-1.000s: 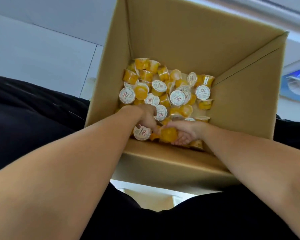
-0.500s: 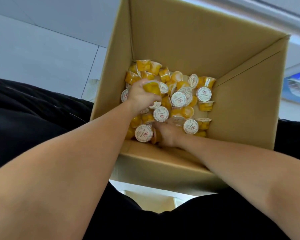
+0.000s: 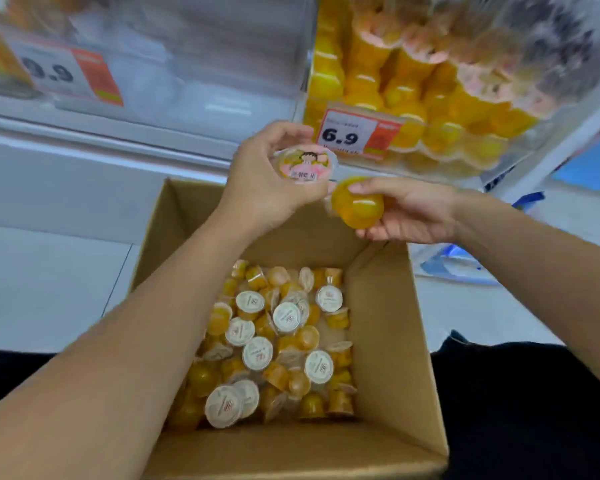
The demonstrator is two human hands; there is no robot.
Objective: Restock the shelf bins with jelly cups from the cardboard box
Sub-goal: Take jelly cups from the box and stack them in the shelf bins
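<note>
Jelly cup (image 3: 357, 201) in R hand (image 3: 409, 213) above box (image 3: 388, 341)

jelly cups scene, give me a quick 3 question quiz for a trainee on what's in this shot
1. True or false: the left hand holds a jelly cup with its printed lid showing.
2. What does the right hand hold? A) a price tag B) an orange jelly cup C) nothing
3. Fill in: the price tag on the filled bin reads ___.

Key: 1 true; 2 B; 3 6.9
</note>
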